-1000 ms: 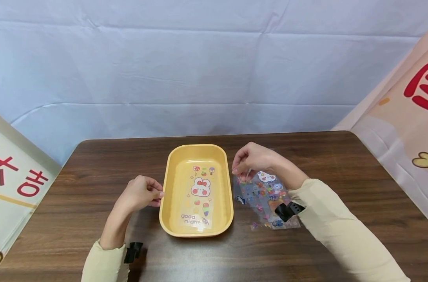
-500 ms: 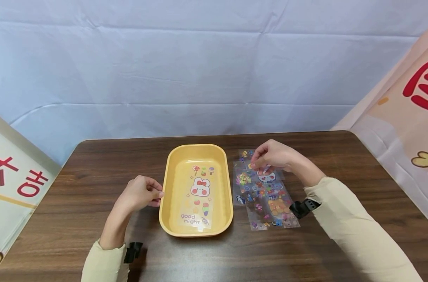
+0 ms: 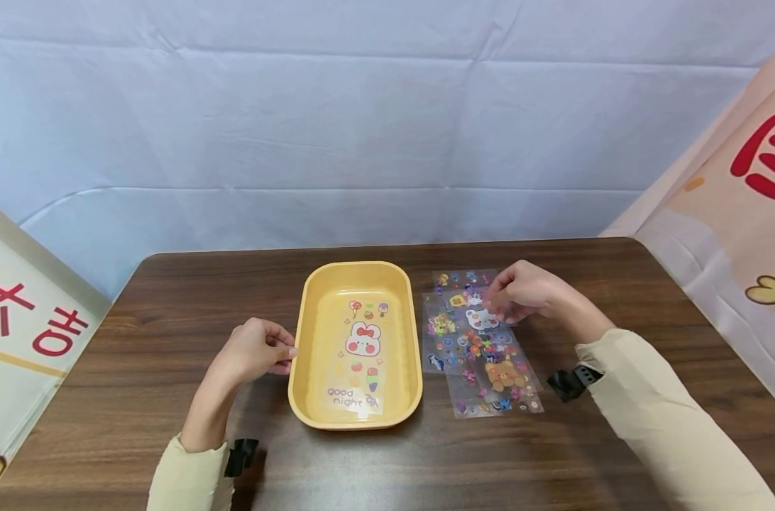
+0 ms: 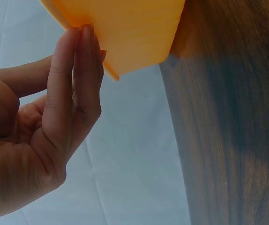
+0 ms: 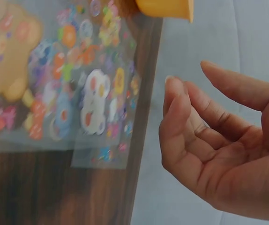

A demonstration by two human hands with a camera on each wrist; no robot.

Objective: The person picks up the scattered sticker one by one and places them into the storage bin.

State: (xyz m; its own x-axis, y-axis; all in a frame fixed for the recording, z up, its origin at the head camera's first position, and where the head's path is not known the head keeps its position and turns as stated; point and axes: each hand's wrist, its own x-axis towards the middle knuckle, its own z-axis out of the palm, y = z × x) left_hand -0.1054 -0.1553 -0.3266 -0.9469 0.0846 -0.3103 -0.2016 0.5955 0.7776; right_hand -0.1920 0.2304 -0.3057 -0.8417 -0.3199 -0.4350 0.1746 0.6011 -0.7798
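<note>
My left hand [image 3: 255, 349] pinches the left rim of a yellow tray [image 3: 355, 423]; the left wrist view shows its fingertips at the tray's [image 4: 139, 33] edge. Inside the tray lies a clear sticker sheet [image 3: 364, 341] with a bunny and "good night" lettering. To the tray's right, several clear sticker sheets [image 3: 505, 375] overlap on the table, one bearing a brown bear. My right hand [image 3: 529, 292] hovers by the upper right of these sheets, fingers loosely curled. In the right wrist view, thumb and fingers [image 5: 176, 112] are apart with nothing between them.
The dark wooden table [image 3: 189, 305] ends at a back edge in front of a pale cloth backdrop [image 3: 336, 128]. Printed banners hang at the left [image 3: 23, 319] and right [image 3: 739, 213]. Each wrist wears a black camera strap.
My right hand has moved right, from beside the tray's right rim to the far side of the sticker sheets, uncovering more of them. The left hand and tray stay put.
</note>
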